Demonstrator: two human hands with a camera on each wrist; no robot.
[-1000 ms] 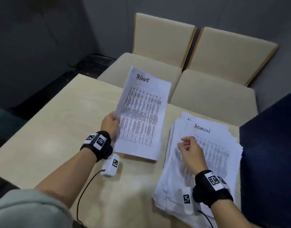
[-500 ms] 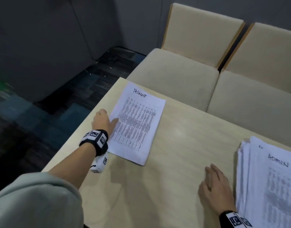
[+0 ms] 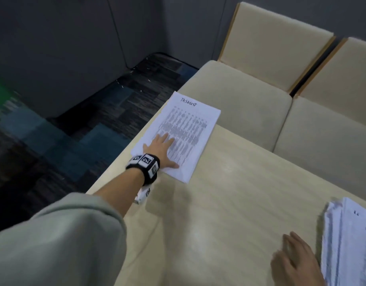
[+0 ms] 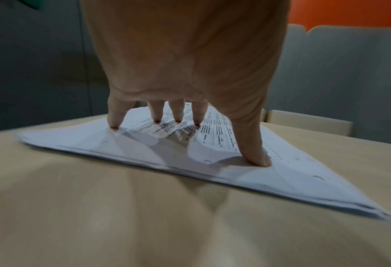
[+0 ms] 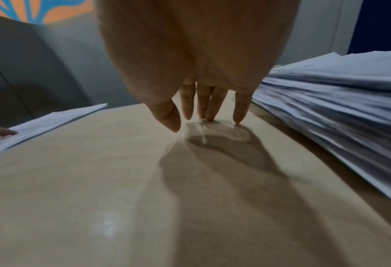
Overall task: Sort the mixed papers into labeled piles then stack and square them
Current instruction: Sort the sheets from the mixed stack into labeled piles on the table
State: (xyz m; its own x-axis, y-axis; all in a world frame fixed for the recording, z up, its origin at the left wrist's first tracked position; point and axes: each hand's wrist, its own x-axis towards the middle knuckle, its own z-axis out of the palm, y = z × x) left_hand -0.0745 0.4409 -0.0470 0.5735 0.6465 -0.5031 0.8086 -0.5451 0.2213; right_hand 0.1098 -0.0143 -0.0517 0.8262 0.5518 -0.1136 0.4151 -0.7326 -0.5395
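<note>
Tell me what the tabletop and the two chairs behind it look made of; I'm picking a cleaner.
Tabletop: pale wood-look surface, probably laminate. Faint grain streaks and a soft glare patch suggest a smooth satin finish.
Chairs: cream upholstery, matte and slightly fuzzy like woven fabric. The thin tan edge behind the backrests looks like wood, though that is uncertain.

Between the left hand (image 3: 161,146), pressed flat on the thin paper pile (image 3: 190,129), and the right hand (image 3: 294,263) lies a broad bare stretch of table (image 3: 229,203). Just right of the right hand's fingertips (image 5: 239,117) the tall ragged stack (image 3: 347,244) walls off that side. Chairs (image 3: 250,108) crowd the far edge.
</note>
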